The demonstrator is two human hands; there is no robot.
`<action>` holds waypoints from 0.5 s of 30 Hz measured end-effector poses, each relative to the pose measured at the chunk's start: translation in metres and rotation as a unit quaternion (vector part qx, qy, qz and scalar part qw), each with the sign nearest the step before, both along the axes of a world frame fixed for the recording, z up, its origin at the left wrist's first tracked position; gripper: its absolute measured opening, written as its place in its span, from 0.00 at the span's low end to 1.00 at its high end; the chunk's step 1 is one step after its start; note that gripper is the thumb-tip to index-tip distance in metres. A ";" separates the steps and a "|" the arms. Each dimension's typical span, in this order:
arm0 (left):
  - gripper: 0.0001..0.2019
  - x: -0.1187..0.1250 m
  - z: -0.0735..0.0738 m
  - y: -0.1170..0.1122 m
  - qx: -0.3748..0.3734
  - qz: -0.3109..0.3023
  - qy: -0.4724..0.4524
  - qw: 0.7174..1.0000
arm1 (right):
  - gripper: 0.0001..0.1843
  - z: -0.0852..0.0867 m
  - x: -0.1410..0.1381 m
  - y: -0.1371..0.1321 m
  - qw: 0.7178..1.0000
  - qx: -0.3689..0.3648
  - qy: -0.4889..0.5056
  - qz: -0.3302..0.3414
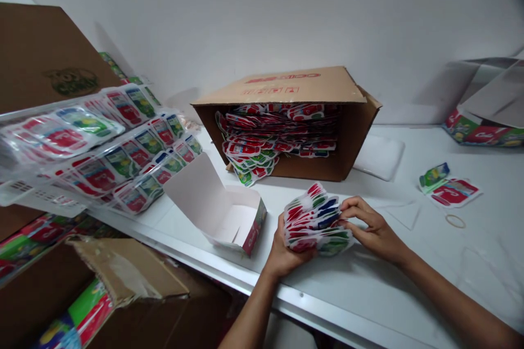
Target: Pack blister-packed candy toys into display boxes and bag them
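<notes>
White wall (388,32) rises behind a white tabletop (368,286) in the head view, with a brown carton (286,84) lying on its side on the table, its open end facing the person and full of red and green packets (282,136), some spilling over its lower left edge. Nearer the front edge, the left hand (286,256) is wrapped around a thick bundle of packets (313,223), cupping it from below and the left, so the stack sits upright above the palm, its layered white edges showing. The right hand (370,232) meets the bundle's right side with thumb and fingers nearly together at the packet edges; whether they pinch a packet, I cannot tell. Just left of the bundle stands an open printed box (241,223), its lid raised and its white inside showing. Farther left, a white plastic rack (45,193) carries rows of packets in clear film. Right of the hands lie two loose packets (454,192), a rubber band (455,222) just below them, and another printed box (487,131) by the wall.
</notes>
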State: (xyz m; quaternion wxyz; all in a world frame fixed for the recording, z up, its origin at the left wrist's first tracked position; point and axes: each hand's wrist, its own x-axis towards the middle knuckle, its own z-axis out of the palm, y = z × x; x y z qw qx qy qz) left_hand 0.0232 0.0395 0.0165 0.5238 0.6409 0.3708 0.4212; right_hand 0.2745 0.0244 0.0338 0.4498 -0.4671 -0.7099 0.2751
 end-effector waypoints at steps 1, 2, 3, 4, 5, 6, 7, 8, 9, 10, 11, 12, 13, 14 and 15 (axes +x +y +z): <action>0.42 0.000 0.000 0.000 0.003 0.008 0.007 1.000 | 0.11 -0.003 0.001 -0.002 1.000 -0.011 0.020 0.003; 0.42 0.001 -0.001 0.000 0.003 0.012 0.010 1.000 | 0.18 -0.008 0.002 -0.006 0.998 -0.021 0.051 0.011; 0.42 0.001 -0.001 0.000 0.000 0.013 0.009 1.000 | 0.28 -0.014 0.002 -0.010 0.996 -0.031 0.085 0.023; 0.43 0.001 -0.001 0.000 -0.005 0.012 0.005 1.000 | 0.40 -0.021 0.002 -0.015 0.992 -0.046 0.112 0.039; 0.43 0.000 -0.001 0.000 -0.009 0.009 0.000 1.000 | 0.51 -0.027 0.001 -0.020 0.989 -0.067 0.123 0.052; 0.44 0.000 -0.001 0.000 -0.013 0.003 -0.007 1.000 | 0.59 -0.032 -0.001 -0.024 0.987 -0.093 0.117 0.059; 0.45 -0.001 -0.001 0.001 -0.016 -0.007 -0.015 1.000 | 0.66 -0.036 -0.003 -0.027 0.986 -0.119 0.097 0.057; 0.46 -0.001 -0.001 0.001 -0.018 -0.018 -0.022 0.999 | 0.72 -0.039 -0.006 -0.027 0.986 -0.143 0.071 0.053; 0.47 -0.002 0.000 0.002 -0.021 -0.033 -0.028 0.999 | 0.75 -0.040 -0.008 -0.025 0.984 -0.161 0.051 0.050; 0.48 -0.003 0.001 0.002 -0.026 -0.051 -0.032 0.998 | 0.77 -0.039 -0.010 -0.021 0.983 -0.170 0.044 0.052; 0.50 -0.003 0.002 0.002 -0.034 -0.069 -0.033 0.996 | 0.79 -0.037 -0.012 -0.015 0.982 -0.172 0.045 0.062; 0.52 -0.004 0.003 0.002 -0.041 -0.085 -0.034 0.995 | 0.80 -0.034 -0.012 -0.009 0.980 -0.174 0.052 0.080; 0.53 -0.004 0.004 0.001 -0.048 -0.096 -0.037 0.994 | 0.80 -0.032 -0.013 -0.002 0.977 -0.178 0.060 0.101; 0.55 -0.004 0.005 0.001 -0.053 -0.102 -0.040 0.993 | 0.81 -0.029 -0.012 0.004 0.973 -0.184 0.067 0.121; 0.56 -0.003 0.005 0.001 -0.056 -0.101 -0.042 0.992 | 0.81 -0.027 -0.012 0.009 0.969 -0.190 0.075 0.138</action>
